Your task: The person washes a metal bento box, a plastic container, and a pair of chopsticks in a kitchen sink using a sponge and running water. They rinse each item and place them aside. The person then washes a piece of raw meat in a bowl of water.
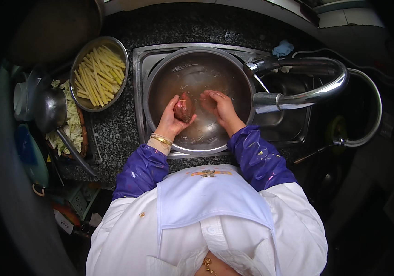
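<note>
My left hand [172, 119] holds a wet, reddish-brown root vegetable [184, 107], which looks like a sweet potato, over a large round metal basin [148, 129]. Cloudy water lies in the basin, which sits in the left bowl of a steel sink [138, 86]. To the right of the vegetable, my right hand [218, 107] is low in the basin with its fingers apart and nothing in them; its fingertips look blurred, at or in the water.
A chrome faucet [267, 102] arches in from the right, its spout by the basin's rim. At left stand a metal bowl [125, 74] of cut yellowish strips, a basket [86, 138] of chopped leafy vegetable and a metal ladle [50, 110]. A blue cloth [283, 48] lies behind the sink.
</note>
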{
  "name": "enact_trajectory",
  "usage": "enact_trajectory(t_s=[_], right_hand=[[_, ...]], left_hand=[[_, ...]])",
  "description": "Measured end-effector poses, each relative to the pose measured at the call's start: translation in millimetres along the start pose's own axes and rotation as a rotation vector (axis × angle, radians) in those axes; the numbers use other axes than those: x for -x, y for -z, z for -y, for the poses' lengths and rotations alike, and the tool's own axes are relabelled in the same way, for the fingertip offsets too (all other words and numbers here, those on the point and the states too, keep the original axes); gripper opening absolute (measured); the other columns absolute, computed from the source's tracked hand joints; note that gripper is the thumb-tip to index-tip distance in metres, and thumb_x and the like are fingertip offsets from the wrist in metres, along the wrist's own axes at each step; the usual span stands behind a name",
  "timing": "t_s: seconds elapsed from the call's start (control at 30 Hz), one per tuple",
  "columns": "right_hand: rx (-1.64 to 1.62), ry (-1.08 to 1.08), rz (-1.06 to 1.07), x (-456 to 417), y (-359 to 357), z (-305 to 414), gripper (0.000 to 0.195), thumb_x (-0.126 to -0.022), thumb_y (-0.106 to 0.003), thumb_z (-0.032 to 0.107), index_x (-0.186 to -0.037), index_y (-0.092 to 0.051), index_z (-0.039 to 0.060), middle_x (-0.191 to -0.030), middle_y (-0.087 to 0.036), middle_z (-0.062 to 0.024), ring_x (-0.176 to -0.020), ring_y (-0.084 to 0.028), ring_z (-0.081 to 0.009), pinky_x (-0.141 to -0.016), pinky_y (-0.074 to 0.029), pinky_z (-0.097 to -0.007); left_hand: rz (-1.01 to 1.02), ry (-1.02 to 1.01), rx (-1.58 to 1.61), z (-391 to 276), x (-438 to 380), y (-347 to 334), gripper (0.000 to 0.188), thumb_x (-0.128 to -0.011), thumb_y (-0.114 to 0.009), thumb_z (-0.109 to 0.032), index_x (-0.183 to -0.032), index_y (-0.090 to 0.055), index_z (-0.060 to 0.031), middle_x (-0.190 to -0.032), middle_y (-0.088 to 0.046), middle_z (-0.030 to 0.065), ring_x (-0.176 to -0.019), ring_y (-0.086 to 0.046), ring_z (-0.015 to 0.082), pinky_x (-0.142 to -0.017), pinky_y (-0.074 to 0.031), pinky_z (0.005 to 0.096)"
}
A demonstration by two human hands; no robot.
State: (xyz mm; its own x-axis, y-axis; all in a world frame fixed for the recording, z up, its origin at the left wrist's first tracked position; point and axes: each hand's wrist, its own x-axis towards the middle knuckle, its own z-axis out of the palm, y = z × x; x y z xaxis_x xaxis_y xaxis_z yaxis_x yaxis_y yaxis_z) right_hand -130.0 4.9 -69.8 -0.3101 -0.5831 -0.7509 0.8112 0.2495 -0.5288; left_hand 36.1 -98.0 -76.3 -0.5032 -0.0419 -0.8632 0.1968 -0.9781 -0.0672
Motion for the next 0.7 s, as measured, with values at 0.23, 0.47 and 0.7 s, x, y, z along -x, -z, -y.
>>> enact_trajectory(t_s=[0.23,0.47,0.7], right_hand=[[1.22,0.784,0.534,30.1,-35.5,-20.1,0.041,-0.1,-0.04,0.03,-0.13,-0.057,0.0066,-0.136,-0.054,-0.0104,-0.132,-0.043,-0.0327,-0.112,-0.026,-0.0463],[1.072,0.82,0.288,-30.3,-1.1,-29.9,0.041,-0.095,-0.053,0.029,-0.129,-0.055,0.0061,-0.134,-0.054,-0.0164,-0.121,-0.051,-0.0329,-0.104,-0.037,-0.0398],[0.076,-0.178,-0.255,0.2,-46.2,-53.8,0.037,-0.096,-0.056,0.032,-0.122,-0.041,0.0089,-0.105,-0.055,-0.0079,-0.099,-0.053,-0.0186,-0.087,-0.047,-0.0371]], left_hand=[[0.122,0.033,0.118,13.3,-10.1,-1.0,0.04,-0.093,-0.049,-0.05,-0.11,-0.059,-0.015,-0.111,-0.062,0.0066,-0.103,-0.059,0.0221,-0.089,-0.049,0.0482],[0.101,0.077,-0.303,25.7,8.8,-16.6,0.037,-0.093,-0.05,-0.05,-0.108,-0.058,-0.0175,-0.1,-0.061,0.0027,-0.086,-0.061,0.0174,-0.072,-0.054,0.0337],[0.052,-0.858,-1.205,7.9,-71.8,19.0,0.021,-0.099,-0.047,-0.022,-0.104,-0.056,-0.0039,-0.084,-0.061,0.0054,-0.076,-0.06,0.0136,-0.064,-0.049,0.0265]])
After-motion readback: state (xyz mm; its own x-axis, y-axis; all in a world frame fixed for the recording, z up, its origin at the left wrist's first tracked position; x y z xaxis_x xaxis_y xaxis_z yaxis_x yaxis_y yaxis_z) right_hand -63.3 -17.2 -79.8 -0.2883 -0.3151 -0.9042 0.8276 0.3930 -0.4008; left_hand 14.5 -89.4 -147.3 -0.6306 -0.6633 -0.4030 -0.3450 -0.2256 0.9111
